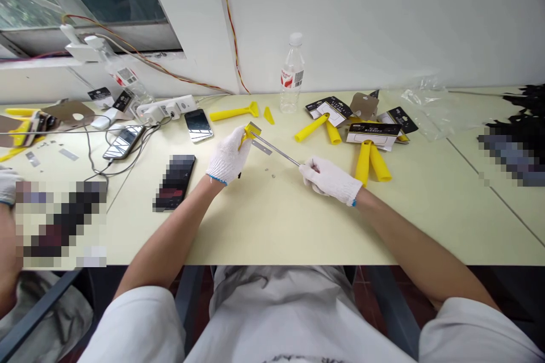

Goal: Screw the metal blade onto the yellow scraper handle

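1. The yellow scraper head [252, 130] is in the left hand [227, 155], held just above the surface [272, 221] near its middle; the gloved fingers are closed around it.
2. The right hand [330, 177] grips a thin metal tool [276, 150], fingers closed on its handle, and the tip meets the scraper head.
3. A flat metal blade [261, 147] shows at the head, and small screws [269, 169] lie loose on the surface just below, so I judge the fastening is not finished.
4. Finished-looking yellow scrapers [369, 161] with black packaging cards [372, 130] lie to the right, one loose scraper [233, 113] lies behind, near a water bottle [292, 76].
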`<state>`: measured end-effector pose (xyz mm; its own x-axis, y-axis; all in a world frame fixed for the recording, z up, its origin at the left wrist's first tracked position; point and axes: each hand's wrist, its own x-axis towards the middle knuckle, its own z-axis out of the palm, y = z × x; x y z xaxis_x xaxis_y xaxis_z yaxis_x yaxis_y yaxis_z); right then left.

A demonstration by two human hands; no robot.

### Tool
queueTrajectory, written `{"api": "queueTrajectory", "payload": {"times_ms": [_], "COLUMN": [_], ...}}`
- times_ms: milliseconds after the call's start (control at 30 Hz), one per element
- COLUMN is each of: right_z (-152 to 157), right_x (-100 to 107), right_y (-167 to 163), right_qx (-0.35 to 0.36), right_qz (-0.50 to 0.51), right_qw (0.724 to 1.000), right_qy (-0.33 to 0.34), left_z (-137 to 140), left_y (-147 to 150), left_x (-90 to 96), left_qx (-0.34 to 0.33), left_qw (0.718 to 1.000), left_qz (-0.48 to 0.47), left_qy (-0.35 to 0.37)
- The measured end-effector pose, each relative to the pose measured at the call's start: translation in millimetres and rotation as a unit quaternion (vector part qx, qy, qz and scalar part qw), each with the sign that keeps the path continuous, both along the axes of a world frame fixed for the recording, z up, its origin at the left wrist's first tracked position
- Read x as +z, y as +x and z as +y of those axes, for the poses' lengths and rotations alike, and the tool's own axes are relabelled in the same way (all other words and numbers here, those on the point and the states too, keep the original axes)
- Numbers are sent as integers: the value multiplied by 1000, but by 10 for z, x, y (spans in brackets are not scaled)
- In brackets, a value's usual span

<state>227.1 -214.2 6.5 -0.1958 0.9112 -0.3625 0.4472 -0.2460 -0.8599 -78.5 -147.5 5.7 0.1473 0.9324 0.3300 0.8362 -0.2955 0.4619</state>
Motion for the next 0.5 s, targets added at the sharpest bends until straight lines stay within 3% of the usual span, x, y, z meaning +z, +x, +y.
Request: {"api": "queueTrajectory", "payload": {"times_ms": [100, 267, 500], "right_z": [1, -4, -22], "right_x": [-2, 5, 26], "right_y": [6, 12, -2], "right_qx": [35, 12, 34], "right_qz": [25, -19, 11], "right_qw": [998, 1000, 999], "right_qy": [-37, 10, -13], "left_z": [9, -2, -6], "left_y": [-11, -8, 0], "left_x": [-3, 14, 22], "left_qx": [-1, 0, 5], "left_qw": [1000, 1000, 1000], "left_qz": [4, 2, 0], "left_qy": [-3, 1, -1]}}
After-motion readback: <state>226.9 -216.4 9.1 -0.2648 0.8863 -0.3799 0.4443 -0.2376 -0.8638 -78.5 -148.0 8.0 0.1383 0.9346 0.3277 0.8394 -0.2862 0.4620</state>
